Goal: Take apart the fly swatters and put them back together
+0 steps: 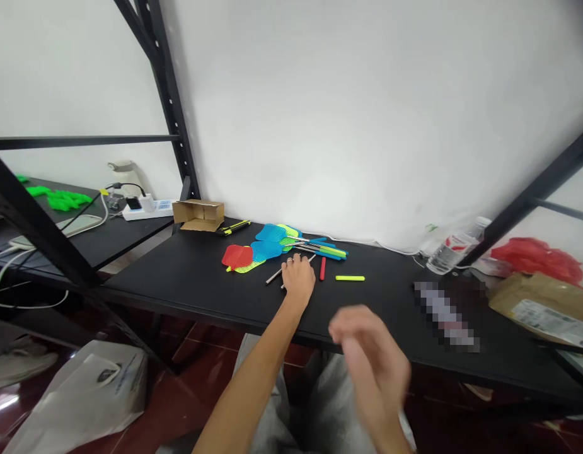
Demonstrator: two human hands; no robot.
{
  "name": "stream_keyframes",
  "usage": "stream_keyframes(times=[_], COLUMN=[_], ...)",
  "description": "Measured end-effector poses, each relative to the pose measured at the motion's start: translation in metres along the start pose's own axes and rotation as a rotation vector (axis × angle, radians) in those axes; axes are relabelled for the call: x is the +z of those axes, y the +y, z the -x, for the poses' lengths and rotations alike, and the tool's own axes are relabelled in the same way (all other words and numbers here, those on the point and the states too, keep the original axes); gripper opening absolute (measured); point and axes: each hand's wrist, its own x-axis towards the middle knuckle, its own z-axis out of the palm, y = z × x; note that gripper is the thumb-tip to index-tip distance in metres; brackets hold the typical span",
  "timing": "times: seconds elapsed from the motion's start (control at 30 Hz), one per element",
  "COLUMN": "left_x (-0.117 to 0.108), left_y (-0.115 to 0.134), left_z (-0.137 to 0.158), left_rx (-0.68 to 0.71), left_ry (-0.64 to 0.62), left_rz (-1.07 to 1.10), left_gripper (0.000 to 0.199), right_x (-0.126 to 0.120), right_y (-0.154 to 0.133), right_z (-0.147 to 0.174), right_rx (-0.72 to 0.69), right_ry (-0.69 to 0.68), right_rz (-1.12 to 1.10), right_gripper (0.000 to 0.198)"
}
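Note:
My left hand [298, 275] reaches down onto the black table, its fingers bent over thin metal rods [273, 277] that show on either side of it. A ring is on one finger. My right hand [374, 362] is raised in front of the table's near edge, curved and smeared by motion; I see nothing in it. Fly swatters with blue heads [266, 251], a red head [237, 256] and yellow-green ones lie overlapped beyond my left hand, their handles [336, 252] pointing right. A short red handle [323, 268] and a yellow handle [350, 278] lie loose to its right.
On the black table [178, 277], an open cardboard box [199, 215] and a yellow-black cutter [235, 227] are at back left. To the right are a water bottle [457, 246], a pixelated item [445, 315], a brown package [546, 309] and red plastic [539, 258]. Black frame posts flank the table.

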Motion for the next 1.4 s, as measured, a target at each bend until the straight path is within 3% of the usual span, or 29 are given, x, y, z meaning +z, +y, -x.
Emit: stream_keyframes(times=[0.17, 0.23, 0.33, 0.53, 0.87, 1.17, 1.4], left_x=[0.003, 0.003, 0.004, -0.003, -0.013, -0.022, -0.022], left_y=[-0.001, -0.001, -0.002, -0.003, -0.003, -0.01, -0.014], left_z=[0.0, 0.0, -0.001, -0.002, -0.002, -0.004, -0.008], left_rx=[0.01, 0.021, 0.047, 0.097, 0.177, 0.016, -0.001], left_ry=[0.024, 0.044, 0.058, 0.059, 0.118, 0.092, 0.06], left_rz=[-0.012, -0.013, -0.001, 0.063, 0.234, 0.592, 0.62], left_gripper=[0.026, 0.025, 0.022, 0.027, 0.029, 0.046, 0.038], right_x=[0.017, 0.02, 0.026, 0.041, 0.041, 0.034, 0.031], right_y=[0.1, 0.129, 0.149, 0.151, 0.149, 0.154, 0.158], right_z=[-0.101, -0.123, -0.135, -0.129, -0.12, -0.123, -0.124], right_rx=[0.17, 0.198, 0.228, 0.215, 0.192, 0.217, 0.223], right_ry=[-0.132, -0.196, -0.279, -0.289, -0.295, -0.188, -0.205], right_rz=[0.433, 0.643, 0.822, 0.882, 0.797, 0.678, 0.579], right_gripper=[0.014, 0.015, 0.02, 0.02, 0.028, 0.025, 0.024])
